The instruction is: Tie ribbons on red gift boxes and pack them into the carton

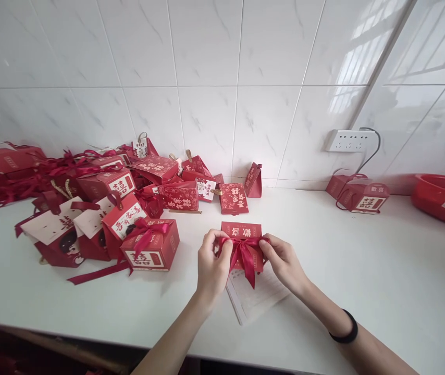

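A red gift box [242,229] with gold characters sits in front of me, above a white booklet [259,299] on the counter. Across its top lies a dark red ribbon [248,263] tied in a bow, its tails hanging toward me. My left hand [215,258] pinches the bow's left loop between thumb and fingers. On the other side, my right hand [283,260] pinches the right loop. Both hands are closed and level with each other. Fingers hide the box's sides. To the left stands another red box [168,242] with a ribbon bow on top.
Many red gift boxes and bags [124,224] crowd the left and back of the white counter [343,260]. At the back right are a power strip [351,140] with a cable, red boxes [367,198] and a red plastic basket [441,200]. A tiled wall [207,52] rises behind.
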